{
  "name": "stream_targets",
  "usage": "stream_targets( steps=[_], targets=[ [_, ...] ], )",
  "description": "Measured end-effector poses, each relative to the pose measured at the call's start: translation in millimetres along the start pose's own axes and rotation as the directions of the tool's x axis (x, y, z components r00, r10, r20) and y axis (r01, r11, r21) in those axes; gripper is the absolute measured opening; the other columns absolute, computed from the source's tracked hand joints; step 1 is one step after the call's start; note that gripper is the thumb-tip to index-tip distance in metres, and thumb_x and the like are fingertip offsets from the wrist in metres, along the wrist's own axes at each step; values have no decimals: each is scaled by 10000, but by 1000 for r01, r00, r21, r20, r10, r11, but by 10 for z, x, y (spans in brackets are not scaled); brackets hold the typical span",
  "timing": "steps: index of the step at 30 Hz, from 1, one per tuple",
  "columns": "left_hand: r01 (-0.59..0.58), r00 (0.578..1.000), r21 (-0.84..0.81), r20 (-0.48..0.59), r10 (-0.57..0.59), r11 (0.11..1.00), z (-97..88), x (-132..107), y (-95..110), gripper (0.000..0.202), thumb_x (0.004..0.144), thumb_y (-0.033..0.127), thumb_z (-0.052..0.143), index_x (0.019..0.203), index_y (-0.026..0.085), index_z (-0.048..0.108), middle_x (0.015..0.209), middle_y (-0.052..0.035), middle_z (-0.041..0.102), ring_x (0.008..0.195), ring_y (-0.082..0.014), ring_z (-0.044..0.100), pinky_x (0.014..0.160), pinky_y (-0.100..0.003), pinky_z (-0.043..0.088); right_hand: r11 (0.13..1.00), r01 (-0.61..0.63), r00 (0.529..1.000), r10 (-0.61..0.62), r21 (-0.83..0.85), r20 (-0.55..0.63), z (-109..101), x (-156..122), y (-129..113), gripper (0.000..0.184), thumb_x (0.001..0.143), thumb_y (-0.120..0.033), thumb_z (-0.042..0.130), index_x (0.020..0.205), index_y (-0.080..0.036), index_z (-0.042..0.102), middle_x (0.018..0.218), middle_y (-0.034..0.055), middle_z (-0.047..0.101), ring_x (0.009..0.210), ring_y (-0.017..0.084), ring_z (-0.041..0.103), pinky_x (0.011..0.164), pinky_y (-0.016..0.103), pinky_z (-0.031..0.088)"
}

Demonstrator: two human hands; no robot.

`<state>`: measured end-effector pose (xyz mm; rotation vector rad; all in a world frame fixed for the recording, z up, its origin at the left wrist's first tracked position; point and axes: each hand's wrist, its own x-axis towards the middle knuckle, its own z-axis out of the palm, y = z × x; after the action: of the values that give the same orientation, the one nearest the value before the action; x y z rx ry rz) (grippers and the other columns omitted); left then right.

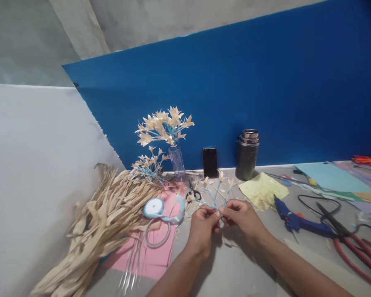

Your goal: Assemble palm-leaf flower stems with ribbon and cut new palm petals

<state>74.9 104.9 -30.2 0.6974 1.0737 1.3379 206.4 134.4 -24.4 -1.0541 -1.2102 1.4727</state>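
Both hands meet over the grey counter (235, 272), pinching a small branching sprig (218, 190) between them. The left hand (204, 227) has its grip closed on the base of the sprig, thumb and fingertips pressed together, and the right hand (243, 216) is likewise closed on it just beside the left. The sprig has thin pale-blue stems that fan upward and end in small cream, star-shaped dry-leaf flowers.

Behind it, fuller bunches of the same flowers stand in a clear ribbed bottle (177, 161) against the blue board (266, 82). To the left lies a heap of dried straw-coloured leaf strips (102, 222), flat and papery, partly over a pink sheet (154, 255) that also carries a roll of pale-blue ribbon (153, 207). Small black-handled scissors (193, 192) lie near the left hand. To the right are a crumpled yellow paper (262, 190), a blue glue gun (292, 220) and a dark jar (247, 154).
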Motion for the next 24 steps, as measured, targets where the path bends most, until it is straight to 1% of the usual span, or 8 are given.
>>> stream_targets(
  steps=[3, 6, 10, 13, 16, 18, 21, 24],
  targets=[
    [-14, 1000, 0, -1, 14, 1000, -2, 4, 19, 388, 586, 324, 843, 735, 168, 521, 571, 67, 494, 453, -41, 372, 442, -196, 264, 1000, -5, 1000, 5, 6, 15, -20, 7, -4, 374, 656, -485, 812, 603, -172, 614, 558, -14, 598, 525, 119, 524, 499, 235, 441],
    [9, 1000, 16, 3, -9, 1000, -6, -2, 39, 383, 586, 314, 839, 750, 171, 524, 576, 71, 488, 452, -38, 358, 443, -195, 252, 1000, -23, 1000, 23, 8, 9, -52, 20, -27, 375, 668, -518, 797, 682, -179, 639, 636, -13, 604, 594, 138, 566, 527, 244, 470],
    [64, 998, 28, 23, -64, 998, -23, -19, 77, 356, 595, 300, 824, 743, 177, 525, 601, 52, 509, 508, -68, 451, 481, -206, 317, 999, -32, 999, 32, -28, -6, -104, 44, -51, 397, 655, -529, 805, 656, -172, 629, 593, -10, 589, 577, 133, 544, 524, 239, 447],
    [78, 997, 39, -9, -77, 996, -54, -10, 119, 317, 608, 291, 808, 736, 175, 542, 668, 26, 558, 587, -88, 526, 534, -215, 375, 999, -18, 1000, 17, -49, -9, -119, 46, -53, 396, 670, -528, 789, 640, -178, 609, 560, -24, 566, 536, 112, 492, 512, 231, 405],
    [63, 998, 57, -35, -61, 996, -81, 12, 143, 310, 596, 272, 817, 710, 170, 547, 663, 32, 553, 570, -75, 514, 516, -202, 353, 996, 12, 1000, -11, -85, 12, -94, 24, -39, 377, 690, -520, 768, 632, -180, 613, 519, -41, 531, 498, 102, 443, 494, 232, 352],
    [53, 999, 40, -6, -53, 998, -84, 18, 144, 325, 578, 271, 833, 701, 167, 550, 637, 40, 542, 531, -72, 503, 500, -207, 353, 991, 40, 999, -38, -131, 16, -65, 3, -23, 349, 698, -493, 763, 624, -177, 634, 493, -44, 516, 488, 105, 427, 490, 240, 328],
    [85, 995, -21, 60, -84, 996, -66, 8, 140, 371, 539, 295, 862, 720, 164, 565, 640, 33, 574, 523, -104, 564, 547, -253, 444, 976, 86, 995, -93, -201, -26, -26, -20, 1, 299, 705, -447, 753, 623, -176, 656, 507, -39, 527, 504, 113, 425, 504, 251, 321],
    [94, 994, -15, 54, -93, 995, -45, -6, 140, 380, 516, 290, 871, 736, 150, 593, 645, 2, 620, 561, -149, 628, 593, -288, 491, 963, 113, 989, -134, -244, -68, -2, -33, 8, 270, 711, -423, 735, 624, -176, 666, 545, -28, 554, 523, 119, 431, 520, 257, 333]
  ],
)
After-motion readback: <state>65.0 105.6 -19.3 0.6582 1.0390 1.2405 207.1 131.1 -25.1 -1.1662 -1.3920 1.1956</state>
